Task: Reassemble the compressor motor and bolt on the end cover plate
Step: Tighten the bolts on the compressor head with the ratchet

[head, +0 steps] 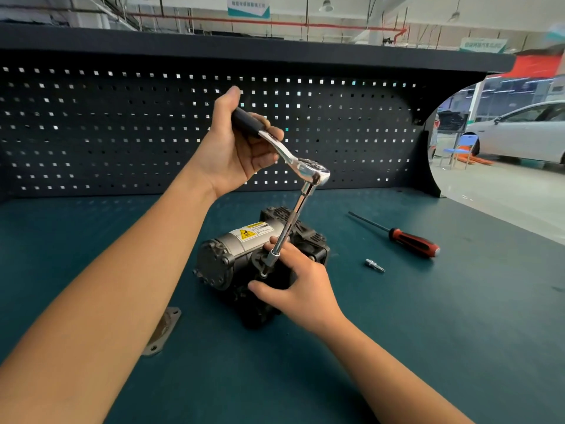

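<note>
Clamps left hand (235, 148) fingers round the ratchet (305, 166) handle and curls right hand (302, 289) fingers about its extension (293, 221), seated on the compressor (244, 249) mid-surface. May slip out when swung at this tilt and jab the steadying fingers.

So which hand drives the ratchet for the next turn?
Left. The left hand grips the ratchet handle up high, free to swing. The right hand holds the compressor, a finger against the extension just above the socket, so it is probably better used as the brace.
</note>
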{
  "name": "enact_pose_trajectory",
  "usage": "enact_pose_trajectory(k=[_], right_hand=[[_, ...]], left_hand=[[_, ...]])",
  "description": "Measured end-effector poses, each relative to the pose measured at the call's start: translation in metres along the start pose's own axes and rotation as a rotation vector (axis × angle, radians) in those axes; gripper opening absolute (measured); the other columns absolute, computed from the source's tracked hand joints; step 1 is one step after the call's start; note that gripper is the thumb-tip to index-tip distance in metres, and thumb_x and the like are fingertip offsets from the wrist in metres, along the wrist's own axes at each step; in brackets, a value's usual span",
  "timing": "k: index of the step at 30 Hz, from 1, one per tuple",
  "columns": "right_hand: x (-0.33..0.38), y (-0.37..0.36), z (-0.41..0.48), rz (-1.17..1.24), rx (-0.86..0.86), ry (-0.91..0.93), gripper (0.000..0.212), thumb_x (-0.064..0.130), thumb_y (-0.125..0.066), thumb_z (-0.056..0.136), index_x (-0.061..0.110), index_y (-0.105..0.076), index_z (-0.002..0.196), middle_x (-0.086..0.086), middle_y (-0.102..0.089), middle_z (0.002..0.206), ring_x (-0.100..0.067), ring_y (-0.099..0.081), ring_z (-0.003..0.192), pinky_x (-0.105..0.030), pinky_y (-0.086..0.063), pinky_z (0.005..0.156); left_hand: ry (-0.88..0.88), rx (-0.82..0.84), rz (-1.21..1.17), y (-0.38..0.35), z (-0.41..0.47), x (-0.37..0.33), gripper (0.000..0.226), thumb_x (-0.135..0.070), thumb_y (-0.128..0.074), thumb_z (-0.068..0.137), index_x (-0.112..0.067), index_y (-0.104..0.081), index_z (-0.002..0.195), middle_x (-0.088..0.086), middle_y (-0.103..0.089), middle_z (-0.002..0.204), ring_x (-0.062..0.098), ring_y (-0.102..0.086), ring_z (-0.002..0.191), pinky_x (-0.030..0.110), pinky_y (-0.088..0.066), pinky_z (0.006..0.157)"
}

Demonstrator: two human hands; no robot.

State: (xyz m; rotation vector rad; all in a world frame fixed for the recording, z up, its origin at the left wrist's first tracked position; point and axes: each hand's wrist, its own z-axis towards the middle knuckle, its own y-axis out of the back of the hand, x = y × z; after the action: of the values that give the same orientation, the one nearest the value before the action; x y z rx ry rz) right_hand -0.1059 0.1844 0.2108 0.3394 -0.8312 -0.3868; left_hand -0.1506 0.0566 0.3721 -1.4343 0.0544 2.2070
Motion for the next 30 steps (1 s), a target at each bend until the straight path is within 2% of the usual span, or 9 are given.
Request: enact_pose_trajectory(k=[5,10,12,14,16,17,22,26,30], right_hand=[[0.000,0.001,0.000,0.011,0.004,0.028,0.048,0.025,-0.078,0.068,0.020,-0.066,0.114,0.065,-0.032,0.099,0.038,-0.029,0.101,0.009,-0.022,0.088],[-0.002,0.001,-0.002,0.019,0.000,0.046,0.046,0.025,-0.078,0.068,0.018,-0.066,0.112,0.064,-0.032,0.101,0.038,-0.029,0.102,0.008,-0.022,0.088],[-0.002,0.001,-0.002,0.026,-0.002,0.042,0.048,0.025,-0.080,0.069,0.021,-0.066,0.114,0.058,-0.037,0.107,0.037,-0.030,0.103,0.007,-0.023,0.089],[0.000,0.002,-0.001,0.018,0.011,0.031,0.055,0.026,-0.080,0.071,0.022,-0.062,0.122,0.038,-0.042,0.127,0.029,-0.032,0.114,0.000,-0.025,0.098],[0.002,0.003,-0.001,-0.009,0.055,0.007,0.059,0.028,-0.079,0.073,0.018,-0.059,0.127,0.015,-0.048,0.139,0.009,-0.038,0.127,-0.018,-0.031,0.108],[0.003,0.003,-0.002,-0.018,0.066,-0.006,0.060,0.029,-0.079,0.073,0.016,-0.058,0.128,0.009,-0.047,0.141,0.001,-0.039,0.130,-0.024,-0.032,0.110],[0.005,0.003,-0.003,-0.020,0.052,-0.029,0.064,0.027,-0.079,0.073,0.015,-0.055,0.131,0.007,-0.044,0.143,0.004,-0.034,0.131,-0.014,-0.025,0.109],[0.007,0.004,-0.004,-0.017,0.055,-0.041,0.063,0.027,-0.079,0.072,0.016,-0.056,0.129,0.007,-0.045,0.143,-0.004,-0.038,0.133,-0.023,-0.028,0.111],[0.008,0.006,-0.004,-0.022,0.083,-0.042,0.063,0.027,-0.077,0.075,0.018,-0.053,0.132,0.008,-0.042,0.145,-0.005,-0.035,0.134,-0.021,-0.026,0.110]], left_hand=[[0.045,0.012,-0.001,-0.001,0.008,0.003,0.072,-0.049,-0.024,0.097,-0.018,-0.066,0.047,-0.001,-0.067,0.058,0.007,-0.062,0.051,0.018,-0.051,0.047],[0.038,0.010,-0.012,-0.002,0.006,0.004,0.070,-0.046,-0.026,0.098,-0.018,-0.066,0.048,-0.001,-0.067,0.059,0.007,-0.062,0.052,0.019,-0.051,0.048],[0.019,-0.005,-0.029,-0.001,0.002,0.003,0.067,-0.043,-0.027,0.098,-0.018,-0.065,0.049,0.000,-0.067,0.060,0.009,-0.062,0.053,0.020,-0.052,0.048],[-0.009,-0.041,-0.077,0.003,-0.005,0.002,0.064,-0.041,-0.029,0.098,-0.018,-0.064,0.050,0.001,-0.066,0.061,0.010,-0.062,0.054,0.022,-0.051,0.048],[-0.034,-0.083,-0.137,0.009,-0.015,0.001,0.062,-0.040,-0.030,0.097,-0.018,-0.064,0.050,0.000,-0.066,0.062,0.010,-0.062,0.056,0.022,-0.051,0.050],[-0.041,-0.107,-0.156,0.014,-0.021,0.000,0.061,-0.040,-0.030,0.097,-0.018,-0.063,0.050,-0.001,-0.066,0.062,0.010,-0.062,0.057,0.023,-0.052,0.051],[-0.088,-0.106,-0.116,0.022,-0.052,-0.011,0.062,-0.038,-0.026,0.096,-0.020,-0.064,0.050,-0.003,-0.066,0.062,0.012,-0.064,0.064,0.023,-0.052,0.054],[-0.145,0.036,-0.021,0.008,-0.069,-0.018,0.057,-0.036,-0.025,0.093,-0.021,-0.065,0.056,-0.001,-0.067,0.063,0.015,-0.066,0.070,0.024,-0.053,0.061],[-0.149,0.070,0.018,-0.004,-0.078,-0.021,0.053,-0.035,-0.027,0.092,-0.023,-0.066,0.059,-0.004,-0.068,0.066,0.013,-0.068,0.074,0.026,-0.054,0.066]])
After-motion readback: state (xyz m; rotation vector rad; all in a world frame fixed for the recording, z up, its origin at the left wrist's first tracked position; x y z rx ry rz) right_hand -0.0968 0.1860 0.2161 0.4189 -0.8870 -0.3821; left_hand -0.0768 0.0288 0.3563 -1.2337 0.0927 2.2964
